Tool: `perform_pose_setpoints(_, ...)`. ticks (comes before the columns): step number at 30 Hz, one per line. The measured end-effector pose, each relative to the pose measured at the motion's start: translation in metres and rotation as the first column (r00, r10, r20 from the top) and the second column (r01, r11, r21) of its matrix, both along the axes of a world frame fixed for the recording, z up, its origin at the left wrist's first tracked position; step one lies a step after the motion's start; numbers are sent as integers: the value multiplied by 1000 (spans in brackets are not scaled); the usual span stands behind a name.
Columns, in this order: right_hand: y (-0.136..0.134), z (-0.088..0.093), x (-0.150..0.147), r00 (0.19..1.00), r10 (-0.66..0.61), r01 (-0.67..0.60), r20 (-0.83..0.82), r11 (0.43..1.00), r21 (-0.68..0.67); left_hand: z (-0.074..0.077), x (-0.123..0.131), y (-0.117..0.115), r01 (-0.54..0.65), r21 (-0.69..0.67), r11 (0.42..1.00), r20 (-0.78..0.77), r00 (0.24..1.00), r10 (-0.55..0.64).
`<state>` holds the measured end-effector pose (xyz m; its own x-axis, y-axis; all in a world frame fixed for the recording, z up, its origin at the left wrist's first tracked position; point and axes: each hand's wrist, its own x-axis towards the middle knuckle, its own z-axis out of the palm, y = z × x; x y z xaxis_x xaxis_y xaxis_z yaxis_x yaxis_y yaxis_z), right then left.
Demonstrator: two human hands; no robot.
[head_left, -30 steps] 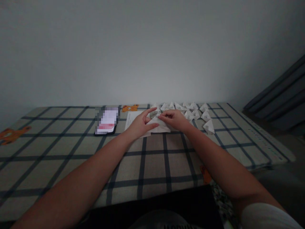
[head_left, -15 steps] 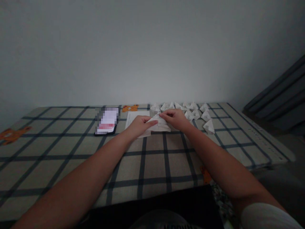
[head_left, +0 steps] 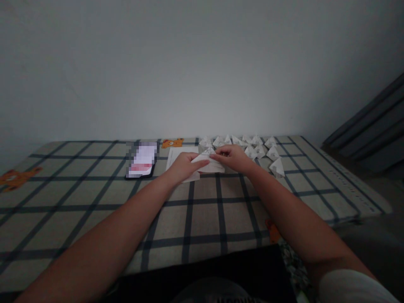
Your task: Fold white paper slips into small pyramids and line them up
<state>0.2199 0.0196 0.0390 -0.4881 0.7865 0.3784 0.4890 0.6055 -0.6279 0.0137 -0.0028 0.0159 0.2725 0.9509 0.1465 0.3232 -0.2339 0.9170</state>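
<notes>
A partly folded sheet of white paper [head_left: 211, 165] is held just above the tablecloth, its top coming to a point. My left hand [head_left: 183, 167] pinches its left side, thumb laid across the front. At the upper right of the fold, my right hand [head_left: 232, 157] grips the paper between thumb and fingers. Under and behind my left hand lie flat white paper sheets [head_left: 174, 156]. Several small folded paper boats [head_left: 259, 150] stand behind and to the right of my right hand.
A phone [head_left: 142, 160] with a lit, partly blurred screen lies to the left. The checked tablecloth [head_left: 202, 210] with orange bear prints [head_left: 172, 144] covers the table. A pale wall [head_left: 202, 67] rises behind it, and dark grey fabric [head_left: 375, 113] hangs at the right.
The held paper has shifted slightly; its lower right edge looks neater and its point shows more clearly. My right hand's fingers have moved a little on it. Both hands keep their grip.
</notes>
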Motion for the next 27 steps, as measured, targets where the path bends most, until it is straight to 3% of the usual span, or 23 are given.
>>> perform_pose_setpoints(11, 0, -2, -1, 1000, 3, -4, 30, 1000, 31, -2, -2, 3, 34, -26, 999, -61, 998, -36)
perform_pose_setpoints(17, -4, 0, -2, 999, 10, -12, 31, 999, 34, -1, -1, 3, 20, 43, 999, -131, 991, -14)
perform_pose_setpoints(21, -5, 0, -3, 1000, 12, -13, 22, 999, 36, 0, 2, 1, 8, 3, 1000, -114, 993, -8)
perform_pose_setpoints(27, -1, -1, -3, 999, 32, -31, -39, 999, 16, 2, -1, 1, 63, 68, 996, -177, 983, -50)
